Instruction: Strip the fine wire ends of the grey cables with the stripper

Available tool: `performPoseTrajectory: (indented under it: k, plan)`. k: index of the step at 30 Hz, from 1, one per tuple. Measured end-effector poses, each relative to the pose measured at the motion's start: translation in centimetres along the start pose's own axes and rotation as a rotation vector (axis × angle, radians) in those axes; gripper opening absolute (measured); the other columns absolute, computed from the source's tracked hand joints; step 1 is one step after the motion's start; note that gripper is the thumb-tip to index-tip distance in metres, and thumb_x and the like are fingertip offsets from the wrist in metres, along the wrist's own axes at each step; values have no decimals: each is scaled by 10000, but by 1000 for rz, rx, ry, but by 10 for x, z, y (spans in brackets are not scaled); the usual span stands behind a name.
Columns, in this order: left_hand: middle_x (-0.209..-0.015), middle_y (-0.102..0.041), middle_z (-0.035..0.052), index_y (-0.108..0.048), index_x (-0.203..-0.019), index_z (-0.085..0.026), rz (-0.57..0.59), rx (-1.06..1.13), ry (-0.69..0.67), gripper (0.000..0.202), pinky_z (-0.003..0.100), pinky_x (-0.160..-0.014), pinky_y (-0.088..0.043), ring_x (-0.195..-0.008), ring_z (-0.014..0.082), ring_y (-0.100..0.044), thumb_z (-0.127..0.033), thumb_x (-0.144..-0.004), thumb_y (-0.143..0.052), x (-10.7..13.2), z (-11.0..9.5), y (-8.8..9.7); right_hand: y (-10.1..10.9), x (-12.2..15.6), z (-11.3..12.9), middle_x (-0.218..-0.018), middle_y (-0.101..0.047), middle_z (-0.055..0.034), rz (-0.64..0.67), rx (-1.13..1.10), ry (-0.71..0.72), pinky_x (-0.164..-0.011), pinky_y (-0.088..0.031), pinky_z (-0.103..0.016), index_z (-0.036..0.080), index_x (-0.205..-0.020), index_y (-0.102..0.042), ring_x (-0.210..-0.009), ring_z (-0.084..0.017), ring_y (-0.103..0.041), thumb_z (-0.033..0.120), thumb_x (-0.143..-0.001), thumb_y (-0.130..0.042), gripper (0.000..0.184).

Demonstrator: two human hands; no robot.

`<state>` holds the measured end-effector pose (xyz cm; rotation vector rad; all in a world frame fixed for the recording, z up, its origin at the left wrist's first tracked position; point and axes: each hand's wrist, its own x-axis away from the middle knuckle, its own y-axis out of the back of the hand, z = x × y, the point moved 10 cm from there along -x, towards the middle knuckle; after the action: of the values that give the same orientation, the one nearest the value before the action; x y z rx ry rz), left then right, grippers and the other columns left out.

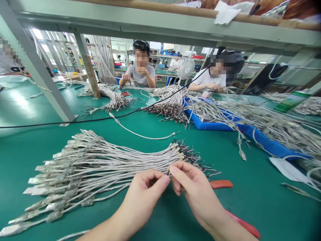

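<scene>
Blue plastic tray (200, 125) out to the right, heaped with braided silver cables (263, 124), loops spilling over its rim and trailing down onto the green bench mat (253, 214)! Two more bundles of the same sort farther out on the mat, one beside a shelf upright (90, 75), one just short of the tray.

And right up front, the main bundle of braided cables (100, 170), lying flat and fanned on the mat, long axis running roughly left to right! Metal-shelled plugs (42, 190) splayed toward the lower left, stripped red and black wire ends (190, 157) bunched toward the right.

Left hand (146, 195) and right hand (198, 190) both at that right end, just below the wire ends, fingertips (173, 169) of the two hands meeting, pinched closed on something thin, too small to tell which strand.

Orange plier grip (221, 184) poking out just beyond the right hand, red grip (244, 223) under the right wrist. One loose cable (142, 134) alone on the mat, well ahead of the bundle, close by a black cord (75, 120). Across the bench, two seated co-workers (140, 65), (213, 78), beyond the shelf frame.
</scene>
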<state>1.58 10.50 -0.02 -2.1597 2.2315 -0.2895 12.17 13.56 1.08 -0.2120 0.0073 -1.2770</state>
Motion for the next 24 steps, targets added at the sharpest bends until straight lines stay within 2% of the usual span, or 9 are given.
performPoseTrajectory:
  k: [2,5,10,13,17,24]
  plan:
    - [-606,-577,3,-630,-678,-155,25,14,66,290,196,-485,-367,-524,106,-477,-395,-839,-609,1,6,-4,1,-1,0,-504,-474,49,-4,-7,-2,-503,-323,-233,164,-766,-622,-497,-114,-392,427,-813,-725,286]
    - [-535,-509,-30,-613,-690,-154,46,-9,88,305,182,-401,-263,-414,68,-356,-404,-861,-578,3,8,-7,2,-3,1,-506,-473,51,-13,-18,-1,-496,-321,-232,165,-765,-621,-491,-114,-396,427,-803,-731,287]
    - [-587,-549,-10,-617,-681,-142,34,-37,5,313,184,-410,-217,-424,49,-321,-374,-884,-561,4,2,-6,-1,-2,-4,-492,-464,54,3,-57,-37,-485,-321,-227,163,-762,-627,-473,-106,-395,418,-810,-724,277]
    - [-583,-559,-5,-602,-670,-145,41,16,25,316,184,-405,-217,-412,48,-322,-380,-878,-567,4,2,-7,-5,0,-5,-483,-468,54,33,-86,-54,-484,-328,-222,163,-771,-646,-465,-102,-403,406,-808,-731,260]
    - [-541,-530,-21,-562,-652,-150,37,90,67,339,176,-386,-205,-384,41,-305,-423,-849,-600,3,3,-7,-5,1,-4,-480,-484,50,9,-122,-56,-470,-326,-218,160,-807,-681,-462,-104,-415,409,-779,-759,262]
    - [-476,-483,-46,-543,-626,-149,22,94,73,362,168,-375,-194,-356,33,-290,-443,-825,-614,2,1,-7,-3,1,-6,-479,-497,49,-5,-94,-49,-453,-338,-217,157,-821,-712,-455,-107,-434,404,-730,-801,278]
